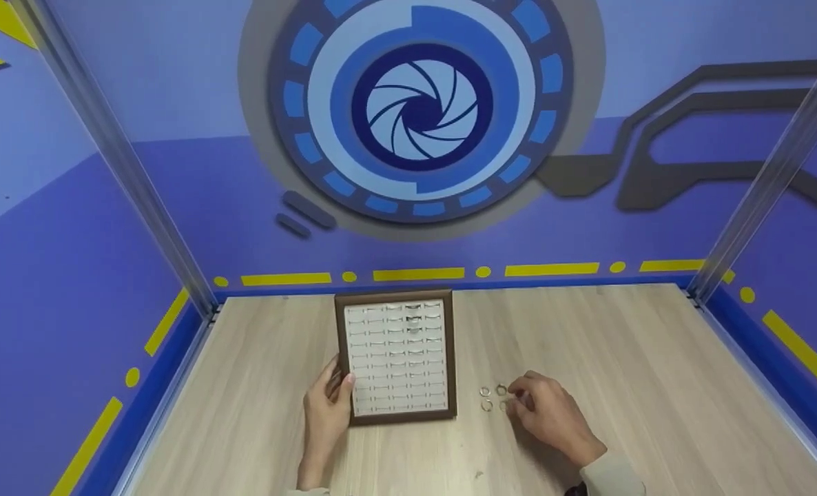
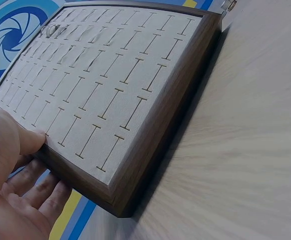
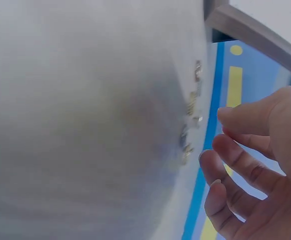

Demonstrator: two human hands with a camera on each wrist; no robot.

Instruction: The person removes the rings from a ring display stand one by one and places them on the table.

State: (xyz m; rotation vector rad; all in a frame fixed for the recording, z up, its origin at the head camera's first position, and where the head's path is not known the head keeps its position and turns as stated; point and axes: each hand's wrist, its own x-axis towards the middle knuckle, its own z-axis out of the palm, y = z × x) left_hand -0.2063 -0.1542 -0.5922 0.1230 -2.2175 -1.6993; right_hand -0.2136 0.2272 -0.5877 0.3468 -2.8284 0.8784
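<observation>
A brown-framed ring display tray (image 1: 452,358) with a slotted white pad (image 1: 398,390) is gripped at its left side by my left hand (image 1: 326,406). In the left wrist view the thumb (image 2: 31,141) lies on the frame's edge and the other fingers reach underneath. Several rings sit in the upper slots, mostly in the right-hand columns. Just right of the tray, several loose rings (image 1: 486,406) lie on the table. Over the rightmost of these hovers my right hand (image 1: 550,413), fingers loosely bent. Its thumb and fingertips show nothing between them in the right wrist view.
The pale wooden table (image 1: 656,386) carries the tray and rings. Behind it stands a blue-purple patterned wall (image 1: 195,207), with metal posts (image 1: 126,158) at both back corners. A small speck (image 1: 479,474) shows near the table's front.
</observation>
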